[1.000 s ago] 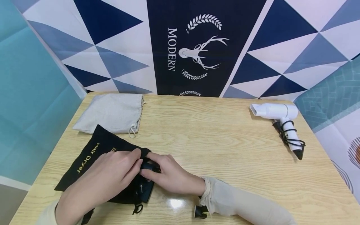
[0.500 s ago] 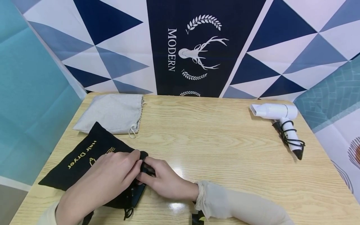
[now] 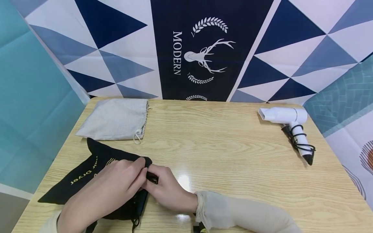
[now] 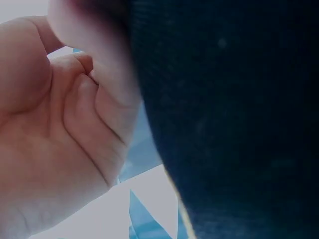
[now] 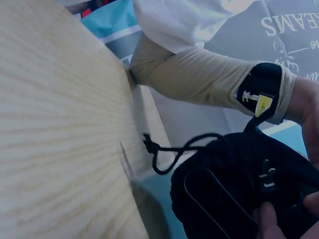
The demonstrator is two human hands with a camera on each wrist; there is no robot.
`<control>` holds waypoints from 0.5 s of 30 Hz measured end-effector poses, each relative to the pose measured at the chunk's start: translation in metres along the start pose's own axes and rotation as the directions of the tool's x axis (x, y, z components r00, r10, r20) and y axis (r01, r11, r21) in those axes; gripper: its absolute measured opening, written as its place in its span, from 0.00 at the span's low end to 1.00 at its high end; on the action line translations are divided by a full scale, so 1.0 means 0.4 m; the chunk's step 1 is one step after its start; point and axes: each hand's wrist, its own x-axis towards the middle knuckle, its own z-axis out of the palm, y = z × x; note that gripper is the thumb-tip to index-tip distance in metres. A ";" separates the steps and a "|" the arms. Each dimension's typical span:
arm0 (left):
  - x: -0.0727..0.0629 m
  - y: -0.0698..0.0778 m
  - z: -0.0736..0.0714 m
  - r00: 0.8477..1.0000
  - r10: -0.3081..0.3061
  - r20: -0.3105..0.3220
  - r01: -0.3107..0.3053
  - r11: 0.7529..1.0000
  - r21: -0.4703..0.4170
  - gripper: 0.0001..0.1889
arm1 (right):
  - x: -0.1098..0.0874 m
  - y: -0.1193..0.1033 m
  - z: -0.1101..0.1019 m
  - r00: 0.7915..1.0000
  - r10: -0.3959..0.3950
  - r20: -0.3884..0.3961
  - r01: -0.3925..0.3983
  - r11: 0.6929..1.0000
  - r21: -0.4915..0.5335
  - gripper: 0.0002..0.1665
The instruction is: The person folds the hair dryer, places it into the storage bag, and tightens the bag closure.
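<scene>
A black drawstring bag (image 3: 73, 186) with yellow "Hair Dryer" lettering lies at the left front of the table. My left hand (image 3: 116, 181) grips the upper part of its mouth with curled fingers. At that mouth, my right hand (image 3: 172, 191) pinches the end of a black hair dryer (image 5: 269, 179), most of which is inside the bag. White marks or switches show on the dryer in the right wrist view. A black cord loop (image 5: 169, 157) hangs from the bag. Dark fabric fills the right of the left wrist view, beside the left palm (image 4: 60, 134). The fingertips are partly hidden.
A grey drawstring bag (image 3: 116, 119) lies flat behind the black one. At the back right lies a white hair dryer (image 3: 285, 115) with its black cord wound round the handle. A patterned wall covering (image 3: 201, 48) rises at the table's far edge.
The black bag has slid left and its upper corner has folded down. The dryer has gone deeper into it, and the right hand has moved left toward the left hand.
</scene>
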 end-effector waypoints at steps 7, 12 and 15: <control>0.003 -0.003 0.002 1.000 0.006 0.001 -0.006 0.999 -0.053 0.15 | -0.003 -0.002 0.010 0.998 0.022 -0.060 -0.020 0.999 0.035 0.09; 0.003 -0.007 0.001 0.999 -0.037 -0.026 0.036 0.998 -0.047 0.16 | -0.003 -0.009 0.014 0.996 -0.006 -0.093 0.010 0.999 0.039 0.10; 0.004 -0.009 -0.001 0.997 -0.064 -0.031 0.063 0.997 -0.046 0.16 | -0.002 -0.010 0.013 0.992 -0.026 -0.125 0.032 0.998 0.047 0.10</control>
